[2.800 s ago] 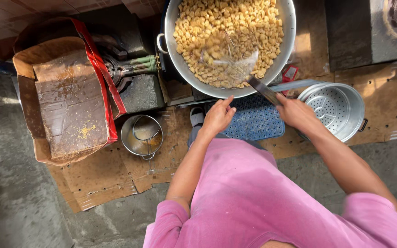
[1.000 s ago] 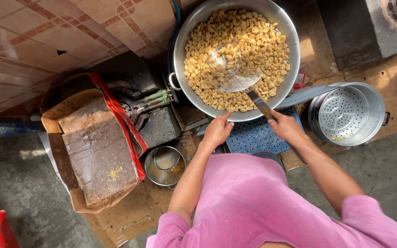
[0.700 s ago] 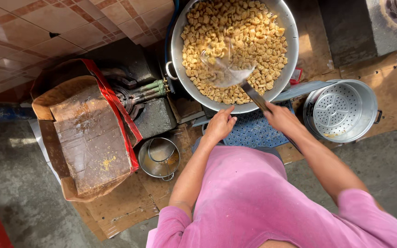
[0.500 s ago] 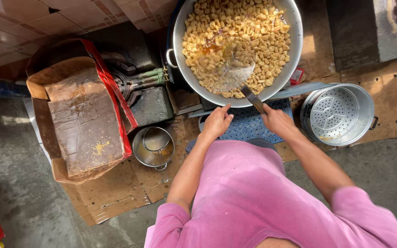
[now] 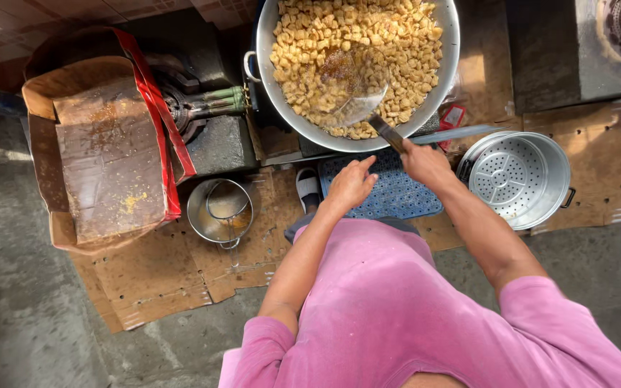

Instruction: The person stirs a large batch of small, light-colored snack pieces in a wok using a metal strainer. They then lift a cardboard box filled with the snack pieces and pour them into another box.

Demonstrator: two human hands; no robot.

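1. Fingers of the right hand [image 5: 425, 162] clenched around the dark handle of a skimmer [image 5: 357, 97]; fingers of the left hand [image 5: 350, 185] released and spread, hovering just above the blue perforated mat [image 5: 397, 194], gripping nothing.
2. Skimmer bowl sunk in the middle of the big metal wok [image 5: 267, 79], among pale golden fried pieces [image 5: 310, 36] that fill the pan almost to the rim.
3. Wok seated over a burner [image 5: 195, 108], directly ahead of the pink-sleeved arms.
4. To the right, just beside the wrist: a round perforated metal strainer pot [image 5: 519, 179], standing on flattened cardboard [image 5: 181, 273].
5. To the left: a small steel pail [image 5: 219, 212] with a wire bail, and further out a paper-lined cardboard box [image 5: 102, 158] with red straps, crumbs on the lining.
6. For stirring well, judging by the present grip: keep hold far back on the handle, away from the hot contents; sweep the bowl under the pieces from the near rim outward so the bottom layer turns over.
7. Better kept low and slow, since a pan this full would likely spill or splash with a quick lift.
8. Free hand best held clear of the rim, over the mat as now.
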